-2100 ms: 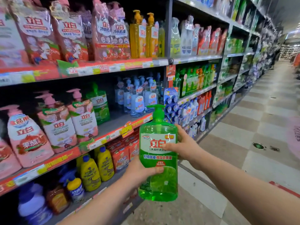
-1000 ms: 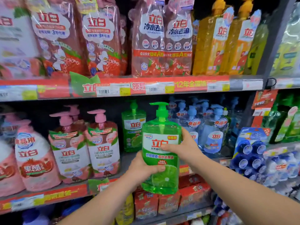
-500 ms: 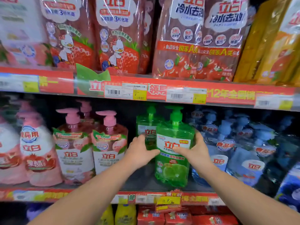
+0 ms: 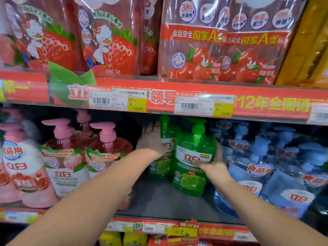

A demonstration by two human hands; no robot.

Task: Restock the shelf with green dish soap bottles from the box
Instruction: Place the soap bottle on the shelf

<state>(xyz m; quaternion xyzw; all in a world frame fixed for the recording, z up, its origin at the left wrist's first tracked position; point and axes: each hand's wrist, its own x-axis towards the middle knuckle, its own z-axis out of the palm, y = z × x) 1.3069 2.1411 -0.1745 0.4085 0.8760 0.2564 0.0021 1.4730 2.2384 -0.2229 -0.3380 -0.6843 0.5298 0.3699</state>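
A green dish soap bottle with a pump top stands on the dark middle shelf. My right hand grips its right side, thumb across the white label. A second green bottle stands just behind and to the left. My left hand lies flat against that rear bottle's left side, fingers stretched upward. The box is out of view.
Pink pump bottles fill the shelf to the left, blue ones crowd the right. The upper shelf's red price rail hangs just above the pump tops. Bare shelf floor lies in front of the green bottles.
The green bottle went from the aisle onto the middle shelf and now stands there. My left hand left it and moved back onto the rear green bottle. The view has closed in.
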